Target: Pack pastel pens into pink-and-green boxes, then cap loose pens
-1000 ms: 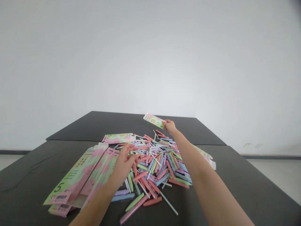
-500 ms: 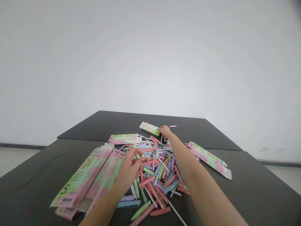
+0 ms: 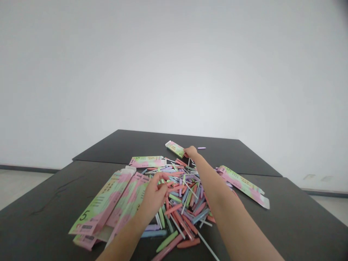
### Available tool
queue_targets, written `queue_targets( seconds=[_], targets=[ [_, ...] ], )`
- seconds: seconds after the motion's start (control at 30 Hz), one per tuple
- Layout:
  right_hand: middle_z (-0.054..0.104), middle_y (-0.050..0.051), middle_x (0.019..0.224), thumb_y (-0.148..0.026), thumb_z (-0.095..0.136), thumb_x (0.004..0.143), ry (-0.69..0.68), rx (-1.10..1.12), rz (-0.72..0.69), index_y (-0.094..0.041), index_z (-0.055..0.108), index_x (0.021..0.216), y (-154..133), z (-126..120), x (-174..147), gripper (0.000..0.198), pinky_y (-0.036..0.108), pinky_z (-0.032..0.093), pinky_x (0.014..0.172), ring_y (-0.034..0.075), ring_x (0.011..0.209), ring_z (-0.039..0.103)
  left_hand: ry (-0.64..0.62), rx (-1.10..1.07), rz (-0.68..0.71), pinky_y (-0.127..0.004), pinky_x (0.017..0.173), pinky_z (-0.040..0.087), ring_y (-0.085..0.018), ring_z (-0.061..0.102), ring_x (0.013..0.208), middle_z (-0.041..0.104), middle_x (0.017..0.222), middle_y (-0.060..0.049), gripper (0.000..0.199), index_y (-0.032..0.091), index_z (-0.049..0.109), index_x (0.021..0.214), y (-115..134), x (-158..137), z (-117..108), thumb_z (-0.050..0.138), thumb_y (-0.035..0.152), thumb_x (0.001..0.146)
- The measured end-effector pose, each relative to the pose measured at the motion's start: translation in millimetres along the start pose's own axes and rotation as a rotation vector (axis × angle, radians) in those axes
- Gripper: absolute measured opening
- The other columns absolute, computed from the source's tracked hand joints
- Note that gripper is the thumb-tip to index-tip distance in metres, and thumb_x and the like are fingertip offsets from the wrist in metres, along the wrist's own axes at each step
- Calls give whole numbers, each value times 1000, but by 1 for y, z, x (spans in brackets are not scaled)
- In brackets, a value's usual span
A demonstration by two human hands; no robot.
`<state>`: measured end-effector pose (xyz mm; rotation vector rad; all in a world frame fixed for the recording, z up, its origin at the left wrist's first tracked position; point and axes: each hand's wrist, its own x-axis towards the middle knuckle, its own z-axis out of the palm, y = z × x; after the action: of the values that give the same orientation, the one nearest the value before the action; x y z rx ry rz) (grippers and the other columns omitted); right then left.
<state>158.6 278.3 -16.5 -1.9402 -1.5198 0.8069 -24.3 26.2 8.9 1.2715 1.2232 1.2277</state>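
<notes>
My right hand (image 3: pixel 191 152) reaches across to the far side of the pile and grips the near end of a small green-and-pink carton (image 3: pixel 174 148) marked 5. My left hand (image 3: pixel 155 192) hovers low over the left side of the pile, fingers curved and thumb a little apart from them. Coral-coloured pen pieces (image 3: pixel 174 189) lie close to its fingertips; I see none clearly held. The pile is a loose mix of pastel pen parts (image 3: pixel 195 211) and thin white sticks (image 3: pixel 208 245). My right forearm covers part of it.
Several overlapping cartons (image 3: pixel 102 203) lie left of the pile. Another carton (image 3: pixel 148 161) rests behind it, and one with an open flap (image 3: pixel 244 185) lies to the right. A lone purple pen piece (image 3: pixel 201 148) sits farther back on the black table (image 3: pixel 152 139), before a white wall.
The view has shifted slightly, so the scene sits a little farther right. The carton in my right hand has turned slightly. My left hand stays over the same part of the pile.
</notes>
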Motion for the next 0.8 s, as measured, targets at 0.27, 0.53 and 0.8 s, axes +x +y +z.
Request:
queue_targets(
  seconds=[0.27, 0.53, 0.8],
  targets=[
    [60, 11, 121, -33, 59, 93, -123, -113, 9, -14, 58, 120, -11, 17, -2, 34, 41, 54, 86, 22, 102, 62, 9, 3, -23, -15, 36, 21, -6, 30, 31, 45, 45, 11, 24, 21, 50, 90, -1, -1, 1, 44, 20, 67],
    [59, 11, 122, -33, 59, 93, -61, -286, -144, -14, 57, 121, -26, 25, -15, 35, 42, 54, 87, 23, 104, 62, -4, 9, -18, -15, 37, 21, -6, 31, 32, 43, 46, 11, 20, 21, 51, 87, 1, -3, 1, 47, 21, 68],
    [53, 24, 133, -41, 58, 92, -5, -397, -519, -4, 55, 127, -56, 46, -49, 52, 44, 36, 108, 30, 128, 48, -14, 11, 11, -16, 39, 23, -6, 32, 32, 45, 47, 11, 20, 21, 50, 87, -2, -2, 1, 44, 18, 69]
  ],
)
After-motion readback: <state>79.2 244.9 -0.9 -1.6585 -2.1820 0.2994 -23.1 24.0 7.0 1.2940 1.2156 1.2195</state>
